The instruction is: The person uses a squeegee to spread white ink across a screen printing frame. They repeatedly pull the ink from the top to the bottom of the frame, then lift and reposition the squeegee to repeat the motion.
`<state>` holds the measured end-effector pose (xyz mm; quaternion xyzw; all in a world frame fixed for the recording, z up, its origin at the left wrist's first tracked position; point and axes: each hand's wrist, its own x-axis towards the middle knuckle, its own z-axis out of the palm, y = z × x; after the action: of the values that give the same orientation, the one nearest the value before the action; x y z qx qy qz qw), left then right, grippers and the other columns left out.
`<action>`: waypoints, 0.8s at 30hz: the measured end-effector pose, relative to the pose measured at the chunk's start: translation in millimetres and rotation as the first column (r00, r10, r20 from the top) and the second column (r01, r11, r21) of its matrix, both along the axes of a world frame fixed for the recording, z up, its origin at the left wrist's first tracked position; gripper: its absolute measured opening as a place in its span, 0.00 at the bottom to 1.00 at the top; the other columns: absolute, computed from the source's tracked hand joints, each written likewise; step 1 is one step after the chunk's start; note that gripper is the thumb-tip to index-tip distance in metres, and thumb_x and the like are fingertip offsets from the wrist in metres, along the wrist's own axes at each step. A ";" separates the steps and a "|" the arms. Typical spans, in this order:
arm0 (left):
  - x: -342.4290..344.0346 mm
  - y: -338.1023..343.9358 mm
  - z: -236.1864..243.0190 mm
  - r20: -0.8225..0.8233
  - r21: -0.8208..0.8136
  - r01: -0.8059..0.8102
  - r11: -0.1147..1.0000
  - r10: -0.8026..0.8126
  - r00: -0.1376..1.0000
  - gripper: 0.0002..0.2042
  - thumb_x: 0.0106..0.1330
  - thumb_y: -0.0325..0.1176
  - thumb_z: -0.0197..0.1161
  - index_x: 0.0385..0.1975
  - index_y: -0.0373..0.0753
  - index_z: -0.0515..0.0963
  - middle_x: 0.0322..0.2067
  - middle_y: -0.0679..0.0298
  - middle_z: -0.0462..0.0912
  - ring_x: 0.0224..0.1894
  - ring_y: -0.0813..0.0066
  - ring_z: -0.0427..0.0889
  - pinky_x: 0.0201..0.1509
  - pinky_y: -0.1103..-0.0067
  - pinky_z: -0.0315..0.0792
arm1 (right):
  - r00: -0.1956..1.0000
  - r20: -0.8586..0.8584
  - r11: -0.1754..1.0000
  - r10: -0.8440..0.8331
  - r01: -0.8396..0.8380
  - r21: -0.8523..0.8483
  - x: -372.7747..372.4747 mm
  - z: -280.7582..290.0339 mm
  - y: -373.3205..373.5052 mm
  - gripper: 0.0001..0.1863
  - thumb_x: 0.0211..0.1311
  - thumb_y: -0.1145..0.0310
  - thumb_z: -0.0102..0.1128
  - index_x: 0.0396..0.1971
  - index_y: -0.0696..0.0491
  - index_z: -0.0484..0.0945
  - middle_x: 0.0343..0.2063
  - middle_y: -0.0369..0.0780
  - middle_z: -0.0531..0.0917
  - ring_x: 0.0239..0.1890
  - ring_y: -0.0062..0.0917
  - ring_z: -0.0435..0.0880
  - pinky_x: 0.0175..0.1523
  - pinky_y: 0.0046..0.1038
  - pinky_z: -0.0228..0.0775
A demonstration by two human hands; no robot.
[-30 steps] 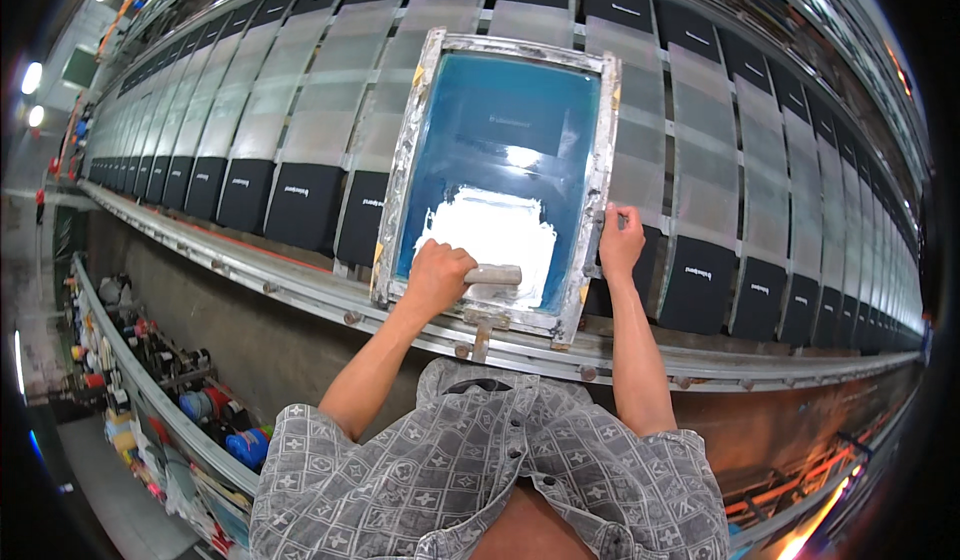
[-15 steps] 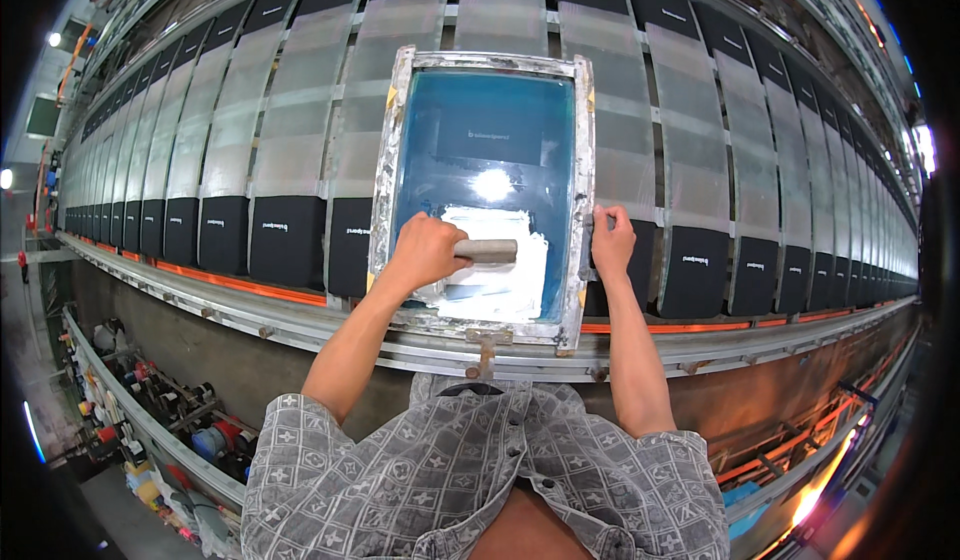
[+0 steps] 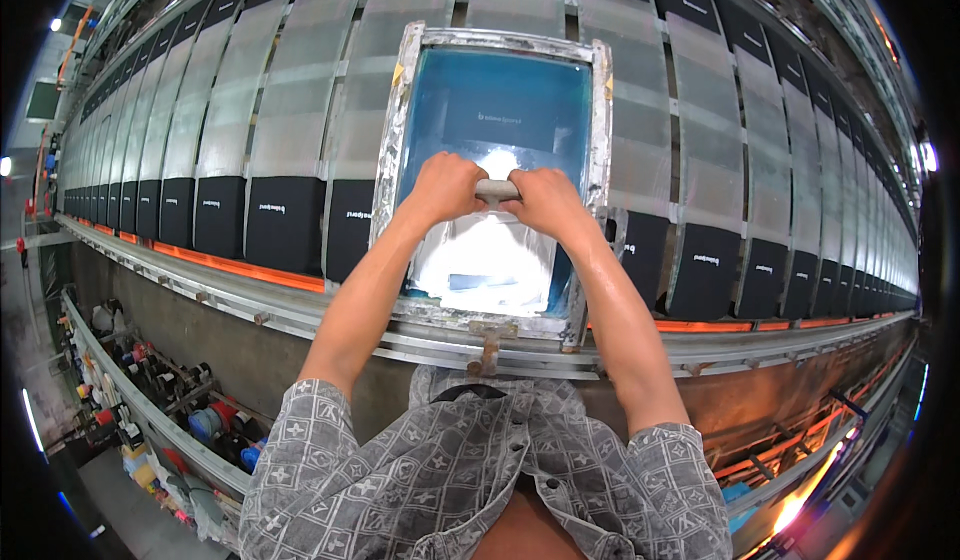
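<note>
Gripping the grey scraper [image 3: 497,190] by both ends, with left hand [image 3: 446,190] curled round one and right hand [image 3: 546,201] round the other, having just brought the latter over from the right side of the metal frame [image 3: 505,38]. Holding it higher up the blue screen [image 3: 500,85] than half a second ago, near the far edge of the white paint [image 3: 475,255]; likely making for evener pressure than one-handed. Flanked on both sides by grey boards [image 3: 288,120] with black cloth [image 3: 284,222] at their near ends.
</note>
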<state>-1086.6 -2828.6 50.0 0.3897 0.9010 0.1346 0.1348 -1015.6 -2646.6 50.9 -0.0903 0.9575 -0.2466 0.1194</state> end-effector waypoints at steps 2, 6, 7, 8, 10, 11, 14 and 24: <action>30.9 -7.5 -2.0 0.009 -0.056 -0.041 0.998 0.042 0.999 0.10 0.43 0.41 0.73 0.23 0.47 0.84 0.20 0.59 0.82 0.29 0.58 0.81 0.38 0.66 0.73 | 0.998 -0.056 1.000 0.003 -0.001 0.029 24.4 -14.0 -8.6 0.15 0.47 0.58 0.69 0.28 0.53 0.79 0.21 0.44 0.82 0.31 0.42 0.82 0.40 0.39 0.71; 103.7 -42.2 -6.0 0.130 0.018 0.072 0.997 -0.074 0.989 0.12 0.40 0.42 0.75 0.23 0.48 0.83 0.20 0.63 0.81 0.26 0.59 0.79 0.36 0.67 0.71 | 0.994 -0.092 0.989 0.064 -0.075 -0.124 103.3 -7.4 -33.9 0.13 0.46 0.62 0.69 0.27 0.53 0.78 0.18 0.44 0.80 0.27 0.39 0.82 0.39 0.41 0.70; 99.0 -40.5 -3.2 0.129 0.002 0.061 0.998 -0.061 0.990 0.11 0.40 0.42 0.75 0.23 0.48 0.83 0.20 0.63 0.81 0.26 0.59 0.78 0.36 0.67 0.71 | 0.994 -0.052 0.991 0.100 -0.104 -0.079 100.7 -6.7 -30.5 0.13 0.47 0.61 0.69 0.27 0.53 0.78 0.19 0.44 0.80 0.28 0.38 0.82 0.38 0.40 0.70; 90.5 -36.7 1.7 0.128 -0.016 0.053 0.998 -0.051 0.991 0.11 0.40 0.41 0.75 0.23 0.48 0.83 0.19 0.63 0.81 0.26 0.59 0.78 0.37 0.67 0.70 | 0.994 -0.036 0.993 0.100 -0.102 -0.057 91.5 -6.2 -27.4 0.13 0.47 0.60 0.69 0.27 0.52 0.78 0.20 0.43 0.80 0.29 0.38 0.82 0.39 0.40 0.69; 57.6 -23.3 4.0 0.025 0.038 0.049 0.998 -0.050 0.998 0.10 0.40 0.40 0.74 0.22 0.47 0.83 0.19 0.62 0.80 0.24 0.58 0.77 0.37 0.68 0.70 | 0.995 -0.009 0.995 0.098 -0.098 -0.003 54.9 -6.9 -14.1 0.13 0.47 0.60 0.69 0.27 0.52 0.78 0.21 0.43 0.81 0.31 0.39 0.81 0.39 0.40 0.68; 37.4 -15.3 -1.3 -0.027 0.034 0.042 0.999 -0.041 0.999 0.10 0.40 0.40 0.74 0.22 0.47 0.83 0.18 0.62 0.80 0.24 0.58 0.77 0.37 0.67 0.70 | 0.996 -0.061 0.998 0.069 -0.069 0.003 36.0 -5.9 -6.9 0.13 0.47 0.59 0.69 0.27 0.52 0.78 0.21 0.43 0.81 0.30 0.39 0.81 0.39 0.41 0.68; 1.9 -0.4 -10.2 -0.063 0.049 0.013 0.999 -0.010 0.998 0.10 0.40 0.41 0.74 0.20 0.48 0.82 0.18 0.62 0.80 0.24 0.58 0.77 0.38 0.68 0.70 | 0.994 -0.111 1.000 0.014 -0.016 -0.023 -4.8 -9.6 8.4 0.13 0.48 0.59 0.68 0.27 0.52 0.78 0.21 0.44 0.81 0.30 0.40 0.81 0.38 0.41 0.69; 74.4 -29.8 4.7 0.069 0.029 0.061 0.998 -0.063 0.996 0.10 0.41 0.41 0.74 0.22 0.49 0.83 0.19 0.62 0.81 0.25 0.59 0.78 0.37 0.67 0.70 | 0.994 -0.042 0.994 0.098 -0.100 -0.044 75.4 -4.0 -19.7 0.11 0.47 0.61 0.69 0.27 0.50 0.78 0.22 0.42 0.81 0.30 0.39 0.81 0.40 0.42 0.68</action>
<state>-1012.2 -2858.4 54.8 0.4141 0.8814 0.1562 0.1651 -940.2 -2666.3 46.9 -0.1451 0.9481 -0.2604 0.1104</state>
